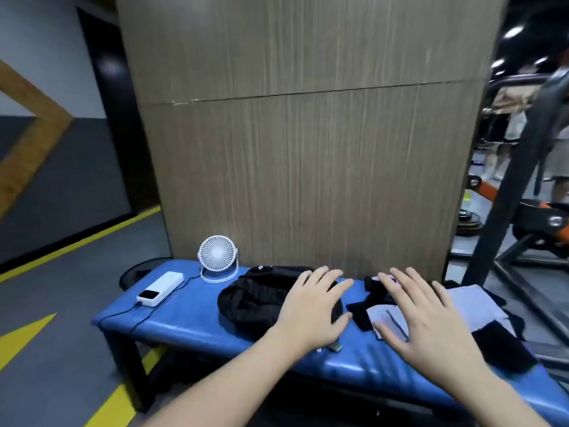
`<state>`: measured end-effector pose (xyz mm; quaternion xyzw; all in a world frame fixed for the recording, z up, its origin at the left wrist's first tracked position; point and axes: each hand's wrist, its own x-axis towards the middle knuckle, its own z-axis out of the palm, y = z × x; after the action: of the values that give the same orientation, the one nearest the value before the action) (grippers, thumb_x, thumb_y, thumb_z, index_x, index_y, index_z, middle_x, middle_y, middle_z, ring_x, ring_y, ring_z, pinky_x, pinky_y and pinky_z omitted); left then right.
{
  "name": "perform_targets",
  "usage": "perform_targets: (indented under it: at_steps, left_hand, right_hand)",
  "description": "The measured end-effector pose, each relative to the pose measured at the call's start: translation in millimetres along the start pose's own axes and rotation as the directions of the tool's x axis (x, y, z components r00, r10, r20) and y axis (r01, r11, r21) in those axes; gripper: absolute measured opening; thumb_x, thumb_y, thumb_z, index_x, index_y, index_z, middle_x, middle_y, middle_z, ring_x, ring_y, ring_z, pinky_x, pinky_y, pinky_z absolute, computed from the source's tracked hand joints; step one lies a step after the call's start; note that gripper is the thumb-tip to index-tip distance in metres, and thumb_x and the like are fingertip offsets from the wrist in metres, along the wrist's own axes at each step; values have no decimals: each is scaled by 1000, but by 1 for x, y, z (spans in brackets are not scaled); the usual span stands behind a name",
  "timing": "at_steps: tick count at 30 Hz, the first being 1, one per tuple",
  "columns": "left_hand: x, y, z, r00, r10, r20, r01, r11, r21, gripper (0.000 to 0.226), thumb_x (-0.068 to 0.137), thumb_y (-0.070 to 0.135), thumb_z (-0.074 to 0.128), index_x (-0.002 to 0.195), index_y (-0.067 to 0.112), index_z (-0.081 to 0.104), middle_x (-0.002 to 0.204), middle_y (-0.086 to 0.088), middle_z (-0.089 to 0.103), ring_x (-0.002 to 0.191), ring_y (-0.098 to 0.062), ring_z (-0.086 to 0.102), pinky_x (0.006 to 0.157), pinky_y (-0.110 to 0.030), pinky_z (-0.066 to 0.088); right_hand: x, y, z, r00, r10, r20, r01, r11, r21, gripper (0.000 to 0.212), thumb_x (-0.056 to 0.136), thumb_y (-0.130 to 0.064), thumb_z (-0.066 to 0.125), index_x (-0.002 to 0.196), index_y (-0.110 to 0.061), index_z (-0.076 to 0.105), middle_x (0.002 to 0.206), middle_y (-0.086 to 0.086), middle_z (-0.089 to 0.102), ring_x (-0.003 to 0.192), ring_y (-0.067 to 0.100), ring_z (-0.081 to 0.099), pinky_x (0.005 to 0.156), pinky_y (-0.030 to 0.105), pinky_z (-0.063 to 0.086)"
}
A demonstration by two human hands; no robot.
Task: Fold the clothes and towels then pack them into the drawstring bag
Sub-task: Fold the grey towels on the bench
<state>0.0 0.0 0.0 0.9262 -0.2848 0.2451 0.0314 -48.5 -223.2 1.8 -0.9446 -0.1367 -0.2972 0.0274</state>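
The table [191,322] here is a narrow blue padded bench, and that narrowness looks like the main risk. The pale towel [471,306] and the dark clothes [498,346] at the right end already lie near the front edge, so a careless sweep while folding could push them onto the floor. The black bundle [255,300] in the middle, which I take to be the drawstring bag though I cannot be sure, is slack and rounded; pressed from one side it may slide instead of staying put. Further left a small white fan [218,258] stands at the far edge, with a white power bank [160,288] and its cable [123,315] trailing across the cushion. Cloth dragged that way could catch the cable and pull either one over. The picture is a little smeared, so fine detail is uncertain.

The left hand [311,309] is spread flat, fingers apart, lying on or just over the right side of the black bundle; I cannot tell whether it presses down. It grips nothing. The right hand [431,315] is equally splayed above the near end of the towel and a strip of black cloth [369,300] beside it, palm down, holding nothing.
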Motion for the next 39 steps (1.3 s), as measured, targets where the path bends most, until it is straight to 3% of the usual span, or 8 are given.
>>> perform_targets:
  at_steps: [10, 14, 17, 21, 26, 29, 34, 39]
  left_hand:
    - [65, -26, 120, 991, 53, 124, -58, 997, 43, 61, 83, 59, 40, 129, 27, 63, 139, 1, 57, 135, -26, 46, 112, -42, 34]
    - [74, -27, 155, 982, 100, 162, -110, 993, 51, 64, 84, 61, 47, 135, 26, 59, 144, -2, 54, 140, -27, 41, 115, -44, 27]
    - [76, -28, 172, 962, 91, 256, -119, 988, 94, 67, 89, 63, 46, 146, 27, 46, 154, 0, 41, 148, -25, 26, 120, -45, 16]
    - [75, -38, 181, 916, 15, 402, -92, 980, 174, 72, 90, 67, 44, 151, 31, 35, 160, 2, 28, 150, -23, 15, 120, -48, 12]
    - [59, -69, 189, 844, -138, 518, 59, 984, 166, 64, 89, 72, 41, 145, 41, 42, 158, 7, 28, 149, -23, 16, 113, -53, 21]
    - [43, -102, 187, 822, -204, 533, 133, 977, 168, 65, 89, 74, 37, 146, 44, 38, 156, 9, 30, 148, -22, 19, 110, -50, 25]
    - [8, -172, 172, 820, -259, 510, 136, 954, 267, 67, 88, 77, 30, 147, 45, 37, 157, 12, 32, 146, -18, 24, 111, -45, 27]
    - [-13, -212, 159, 839, -233, 492, 124, 962, 244, 95, 68, 85, 0, 149, 46, 33, 157, 15, 32, 147, -14, 24, 113, -42, 25]
  right_hand:
    - [40, 37, 112, 994, 62, 88, -60, 998, -25, 74, 86, -63, 40, 148, -21, 43, 151, 1, 46, 144, 25, 36, 111, 51, 33]
    - [47, 45, 142, 991, 74, 107, -71, 997, -25, 75, 86, -64, 39, 148, -22, 42, 151, 2, 45, 144, 25, 35, 113, 50, 29]
    - [46, 44, 154, 990, 64, 123, -60, 998, -34, 74, 87, -63, 41, 148, -22, 42, 151, 3, 46, 145, 26, 34, 113, 48, 25]
    - [41, 44, 157, 988, 86, 126, -83, 996, -30, 74, 87, -63, 41, 148, -21, 43, 151, 3, 46, 144, 26, 36, 113, 50, 28]
    - [33, 46, 160, 983, 111, 145, -107, 994, -32, 73, 87, -62, 39, 146, -20, 45, 148, 3, 49, 141, 27, 39, 110, 49, 33]
    - [30, 44, 164, 975, 112, 193, -104, 993, -54, 74, 87, -63, 36, 148, -22, 42, 150, 1, 47, 143, 25, 36, 111, 47, 31]
    - [29, 41, 168, 971, 121, 208, -108, 992, -71, 73, 87, -63, 37, 148, -23, 42, 150, 1, 47, 144, 24, 35, 110, 48, 31]
    - [27, 41, 165, 963, 135, 233, -124, 990, -61, 75, 87, -65, 33, 149, -24, 39, 152, -1, 44, 145, 22, 33, 112, 49, 31]
